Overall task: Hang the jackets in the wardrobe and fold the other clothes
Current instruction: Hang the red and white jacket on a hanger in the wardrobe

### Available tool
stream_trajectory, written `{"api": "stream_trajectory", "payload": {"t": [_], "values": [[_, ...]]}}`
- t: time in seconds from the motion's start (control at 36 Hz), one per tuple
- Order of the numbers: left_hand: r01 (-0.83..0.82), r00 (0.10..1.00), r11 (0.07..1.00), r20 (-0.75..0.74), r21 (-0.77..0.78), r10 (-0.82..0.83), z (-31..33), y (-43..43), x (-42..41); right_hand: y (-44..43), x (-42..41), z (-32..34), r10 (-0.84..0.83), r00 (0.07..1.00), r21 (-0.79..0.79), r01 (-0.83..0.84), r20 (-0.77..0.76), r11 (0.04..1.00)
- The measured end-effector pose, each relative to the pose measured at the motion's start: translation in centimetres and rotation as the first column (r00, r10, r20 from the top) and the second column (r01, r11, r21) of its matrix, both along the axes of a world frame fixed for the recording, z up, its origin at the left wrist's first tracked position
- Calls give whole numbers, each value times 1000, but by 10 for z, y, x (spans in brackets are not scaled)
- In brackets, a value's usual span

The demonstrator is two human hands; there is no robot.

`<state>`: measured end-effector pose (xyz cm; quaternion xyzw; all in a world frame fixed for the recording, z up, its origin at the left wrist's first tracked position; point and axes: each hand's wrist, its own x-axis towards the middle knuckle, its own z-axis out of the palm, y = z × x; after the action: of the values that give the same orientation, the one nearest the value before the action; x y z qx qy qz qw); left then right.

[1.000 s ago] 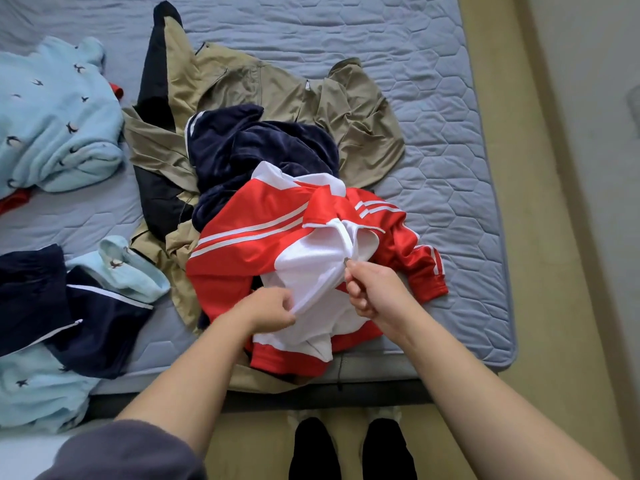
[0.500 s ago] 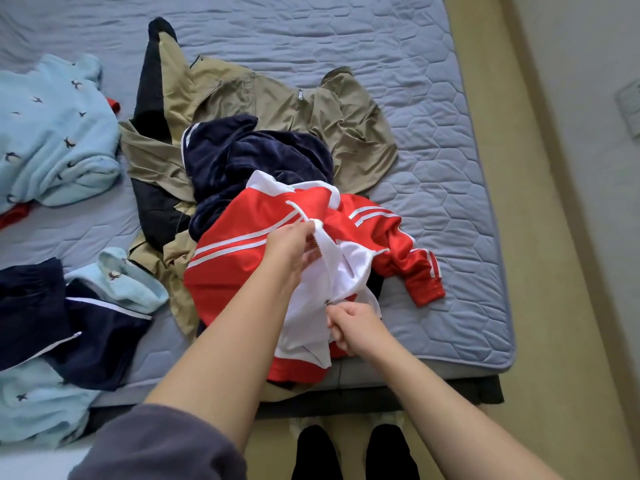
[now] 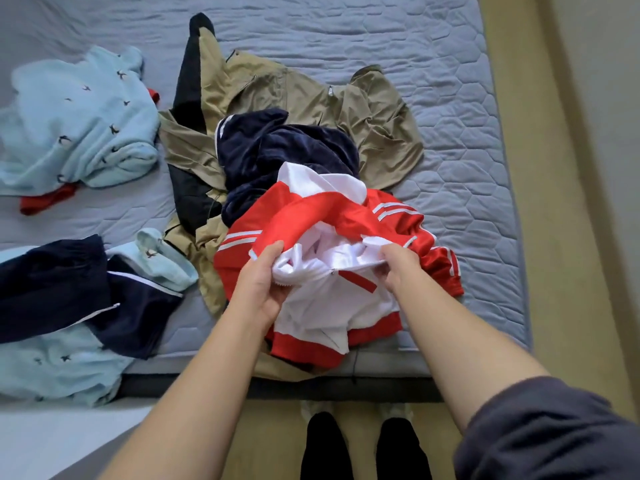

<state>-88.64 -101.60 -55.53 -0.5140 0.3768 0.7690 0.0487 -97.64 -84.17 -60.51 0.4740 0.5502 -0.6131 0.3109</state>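
Red jacket [image 3: 311, 216] gripped at zipper edges; left hand [image 3: 259, 282], right hand [image 3: 398, 268] both clenched on it.

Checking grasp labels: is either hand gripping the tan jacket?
No, the left hand and the right hand both grip the open front of the red and white track jacket, lying over the tan jacket.

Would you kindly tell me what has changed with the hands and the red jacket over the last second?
The left hand came back down from higher up and the right hand shifted outward; both grip the white zip edges of the red jacket, now spread apart so the lining gapes. The khaki jacket, navy garment and light blue clothes lie as before.
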Motion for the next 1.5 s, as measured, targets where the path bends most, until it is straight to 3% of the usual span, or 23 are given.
{"api": "stream_trajectory", "payload": {"t": [0.06,0.19,0.31,0.44,0.53,0.64,0.72,0.97,1.22,1.5], "values": [[-105,994,994,-24,18,106,19,-3,13,0,11,20,-97,992,-135,86,-77,987],[-217,970,971,-93,100,227,77,-6,52,18,40,90,-166,977,-387,103,-135,916],[-261,951,965,-162,28,262,135,6,83,37,58,155,-93,962,-523,-57,-256,851],[-374,918,909,-210,-182,335,208,50,125,48,83,225,100,916,-506,-302,-388,808],[-505,856,841,-235,-195,460,244,74,155,53,99,269,189,871,-527,-433,-453,731],[-715,683,691,-311,-103,661,295,98,206,54,125,327,251,840,-612,-527,-481,589],[-822,541,567,-372,-45,754,328,115,252,47,153,360,327,812,-615,-581,-483,533],[-980,172,197,-497,-1,851,391,195,412,25,289,421,589,654,-657,-709,-475,258],[-983,-126,-177,-508,-53,852,406,337,566,70,461,440,791,324,-534,-846,-518,-3],[-819,-434,-572,-603,-46,669,421,557,725,218,669,444,845,37,-552,-772,-534,-316]]}}
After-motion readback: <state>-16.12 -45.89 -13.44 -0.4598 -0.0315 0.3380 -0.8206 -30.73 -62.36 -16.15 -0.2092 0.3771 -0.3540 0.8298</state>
